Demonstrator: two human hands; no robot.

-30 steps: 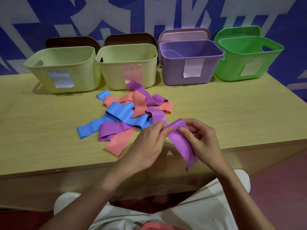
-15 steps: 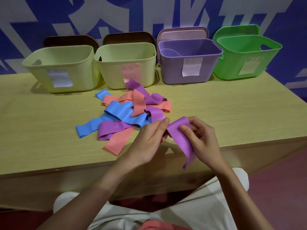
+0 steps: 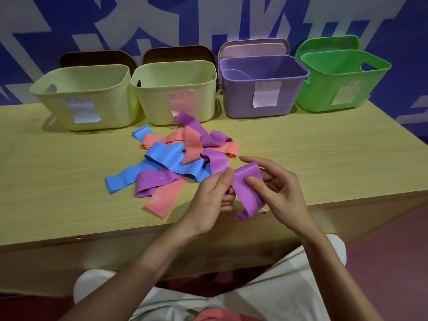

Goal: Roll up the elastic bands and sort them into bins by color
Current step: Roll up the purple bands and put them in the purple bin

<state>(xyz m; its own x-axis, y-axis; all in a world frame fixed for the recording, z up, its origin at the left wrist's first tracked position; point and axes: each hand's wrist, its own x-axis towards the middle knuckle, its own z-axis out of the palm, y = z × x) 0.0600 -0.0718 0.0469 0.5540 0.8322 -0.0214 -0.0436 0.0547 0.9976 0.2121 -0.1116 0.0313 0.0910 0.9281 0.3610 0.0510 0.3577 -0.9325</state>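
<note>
At the near edge of the wooden table (image 3: 69, 181), you are at the rolling step with one purple elastic band (image 3: 246, 188), and no roll has formed yet. On the left, your left hand (image 3: 213, 200) pinches the band's upper left edge, thumb tip at the corner and the other fingers curled under it, partly hidden. The band arches over between the two hands, its folded top uppermost, while its free tail curls down and hangs just past the table edge. On the right, your right hand (image 3: 278, 188) cradles the band from behind: the thumb presses on its front face, the index finger stretches out above the fold, and the remaining fingers curve loosely behind. The next move, by the look of it, calls for turning the held end over on itself and winding the tail in tightly. Behind your hands, the pile of blue, coral and purple bands (image 3: 183, 156) lies unsorted. Farther back right, the purple bin (image 3: 264, 98) stands well apart from the band.
</note>
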